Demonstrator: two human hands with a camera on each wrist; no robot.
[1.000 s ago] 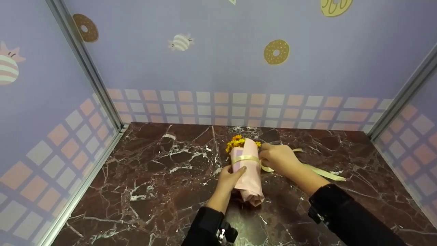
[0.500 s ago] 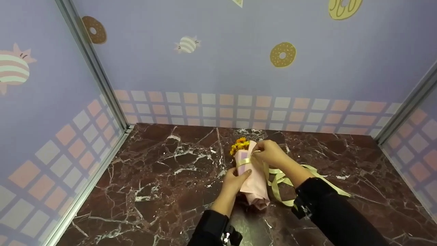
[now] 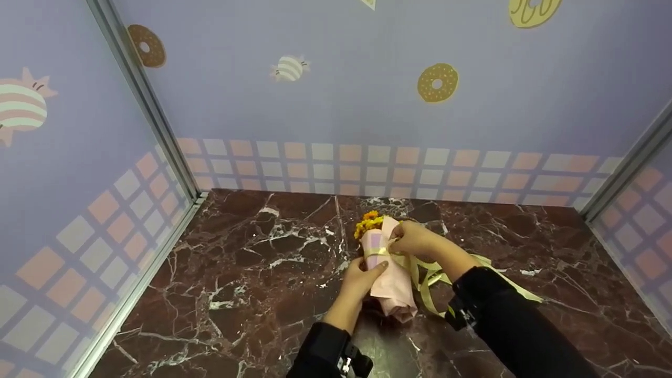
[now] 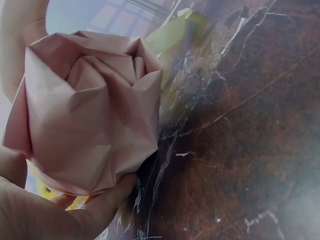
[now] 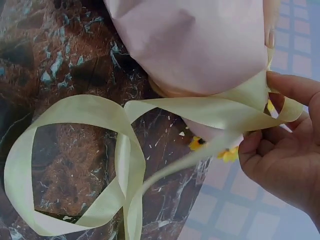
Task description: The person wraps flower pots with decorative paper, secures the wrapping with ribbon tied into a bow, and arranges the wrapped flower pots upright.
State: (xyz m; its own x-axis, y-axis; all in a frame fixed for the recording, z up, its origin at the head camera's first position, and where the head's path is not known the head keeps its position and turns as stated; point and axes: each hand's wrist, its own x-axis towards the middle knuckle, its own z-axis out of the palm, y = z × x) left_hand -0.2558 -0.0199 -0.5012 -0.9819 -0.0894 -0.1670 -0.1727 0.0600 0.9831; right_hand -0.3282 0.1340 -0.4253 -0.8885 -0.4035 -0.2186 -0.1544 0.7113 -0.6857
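Observation:
A bouquet [image 3: 395,283] wrapped in pink paper lies at a slant on the table, with yellow and orange flowers [image 3: 367,226] showing at its far end. My left hand [image 3: 359,278] grips it from the left, thumb on top of the paper. A pale yellow ribbon [image 3: 377,251] crosses the wrap above that thumb. On the right side of the bouquet, my right hand [image 3: 417,241] pinches the ribbon. In the right wrist view the loose ribbon [image 5: 75,110] trails from the fingers in loops. The folded paper bottom [image 4: 95,115] fills much of the left wrist view.
The dark red marbled table [image 3: 252,294] has white veins. Lilac panels with a checked border [image 3: 325,168] stand behind and at both sides, joined by metal posts [image 3: 152,105]. Ribbon tails [image 3: 514,286] lie right of the bouquet, partly under the right forearm.
My right hand has come from beside the bouquet onto its right edge with the ribbon. More loops of ribbon now lie to the right. The left hand keeps its grip on the bouquet.

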